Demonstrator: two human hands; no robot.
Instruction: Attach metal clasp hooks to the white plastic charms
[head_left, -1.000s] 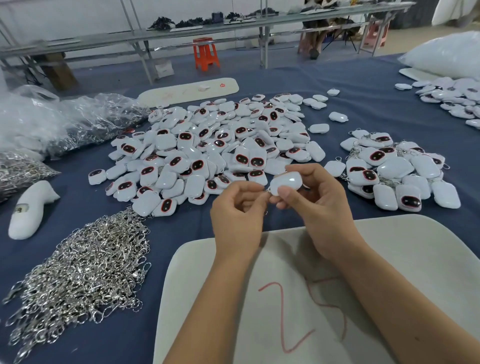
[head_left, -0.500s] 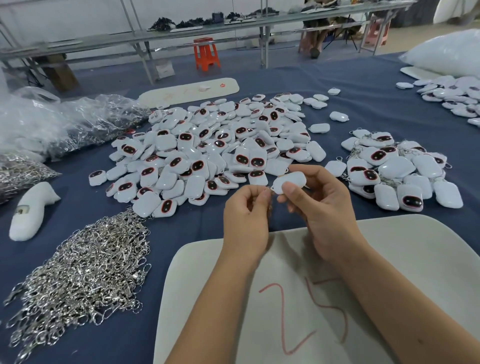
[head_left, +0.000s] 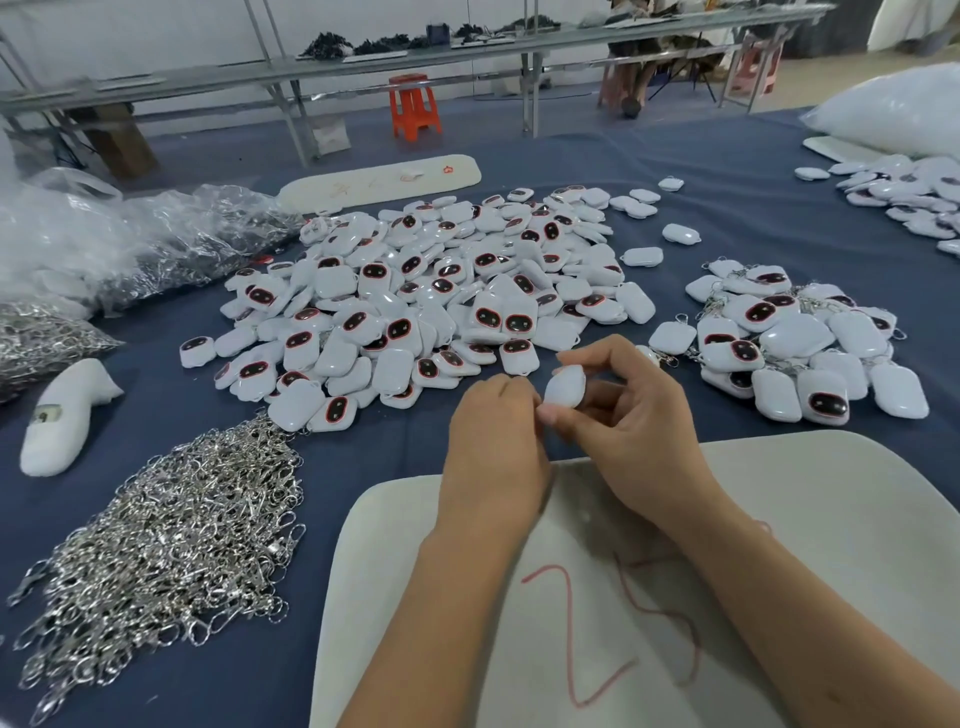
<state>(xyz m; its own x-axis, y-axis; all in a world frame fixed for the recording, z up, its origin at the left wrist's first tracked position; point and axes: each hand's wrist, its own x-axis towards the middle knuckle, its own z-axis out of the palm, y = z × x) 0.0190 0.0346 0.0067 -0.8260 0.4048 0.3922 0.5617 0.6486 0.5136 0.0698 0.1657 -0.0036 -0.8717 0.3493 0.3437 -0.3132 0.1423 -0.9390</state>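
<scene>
My right hand (head_left: 631, 423) pinches a white plastic charm (head_left: 566, 385) between thumb and fingers, its plain back toward me. My left hand (head_left: 493, 439) is curled right against the charm's lower left edge; whatever its fingertips hold is hidden. A big heap of loose white charms with dark red-rimmed faces (head_left: 431, 301) lies just beyond my hands. To the right sits a smaller pile of charms with metal clasps on them (head_left: 795, 343). A heap of silver clasp hooks (head_left: 166, 540) lies at the front left.
A white board marked in red (head_left: 779, 545) lies under my forearms on the blue table (head_left: 753, 218). Left: a white handheld device (head_left: 62, 415), clear bags of metal hooks (head_left: 104, 244). Far right: more charms (head_left: 914, 197), a white bag (head_left: 893, 109). An orange stool (head_left: 414, 106) stands behind.
Both hands have drifted slightly nearer to me. The charm in my right hand has turned from lying flat to standing more on end, while my left fingers stay pressed at its edge.
</scene>
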